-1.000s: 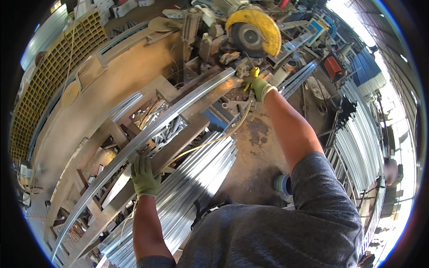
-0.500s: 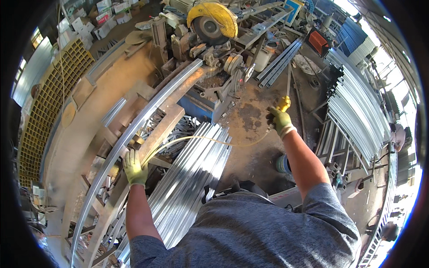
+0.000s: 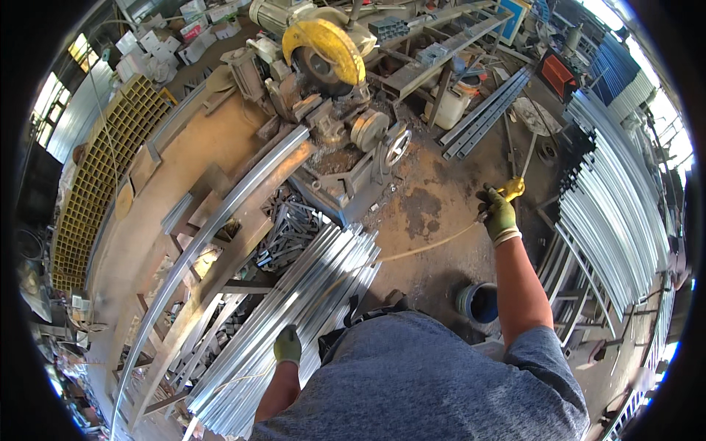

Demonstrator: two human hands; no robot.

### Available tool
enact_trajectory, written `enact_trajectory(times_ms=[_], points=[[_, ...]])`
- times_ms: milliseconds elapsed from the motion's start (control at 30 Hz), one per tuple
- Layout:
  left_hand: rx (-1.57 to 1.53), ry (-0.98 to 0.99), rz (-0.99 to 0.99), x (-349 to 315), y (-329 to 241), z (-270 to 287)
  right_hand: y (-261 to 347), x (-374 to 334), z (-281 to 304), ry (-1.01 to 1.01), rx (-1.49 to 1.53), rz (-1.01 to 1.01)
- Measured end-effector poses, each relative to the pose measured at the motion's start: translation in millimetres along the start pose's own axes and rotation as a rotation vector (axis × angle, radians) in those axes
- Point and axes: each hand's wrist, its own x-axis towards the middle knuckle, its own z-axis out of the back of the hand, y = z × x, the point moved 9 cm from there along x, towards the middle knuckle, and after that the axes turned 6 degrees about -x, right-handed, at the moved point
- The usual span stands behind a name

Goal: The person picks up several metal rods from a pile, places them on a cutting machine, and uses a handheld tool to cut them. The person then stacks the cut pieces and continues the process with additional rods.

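Observation:
My right hand (image 3: 501,213), in a yellow-green glove, is closed around a yellow blow gun (image 3: 512,188) with a long thin nozzle pointing away over the floor. From its grip a thin yellow hose (image 3: 434,245) crosses leftward over a stack of shiny steel bars (image 3: 312,290). My gloved left hand (image 3: 287,345) is low over those bars, its fingers curled and mostly hidden. The hose leads to this hand and reappears beside the wrist. One long steel tube (image 3: 213,228) lies along the bench, its far end near a cutoff saw (image 3: 323,55) with a yellow guard.
Short offcuts (image 3: 287,229) are heaped beside the bench. A dark bucket (image 3: 479,301) stands by my right forearm. Farther right is a large stack of bright tubes (image 3: 614,213). Yellow grating (image 3: 103,184) lies at the left, and steel channels (image 3: 485,114) rest on the floor ahead.
My left hand has left the bench beam and moved down and right over the bar stack. My right hand, still holding the blow gun, sits farther right in view. The view has shifted.

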Motion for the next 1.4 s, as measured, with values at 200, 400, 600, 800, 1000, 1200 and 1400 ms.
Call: enact_trajectory(times_ms=[200,400,600,800,1000,1200,1400], points=[[0.173,0.121,-0.081,-13.2,-69.9,-41.1,47.8,64.0,5.7,-0.088,-0.575,-0.007],[0.172,0.133,-0.110,53.4,-136.4,-70.9,69.6,90.6,-40.9,0.210,-0.619,-0.087],[0.252,0.406,-0.101,138.2,-200.7,-152.3,129.0,129.6,-117.9,0.356,-1.213,-0.165],[0.124,0.516,-0.138,200.8,-293.0,-204.7,203.4,183.5,-194.9,0.479,-1.506,-0.106],[0.142,0.538,-0.043,231.5,-369.7,-215.2,257.2,245.2,-268.5,0.714,-1.873,0.234],[0.140,0.477,-0.051,225.1,-401.9,-253.7,253.9,361.8,-218.9,0.619,-1.866,0.168],[-0.077,-0.015,0.083,165.7,-456.9,-284.4,227.0,446.8,-150.5,0.716,-1.407,-0.041]])
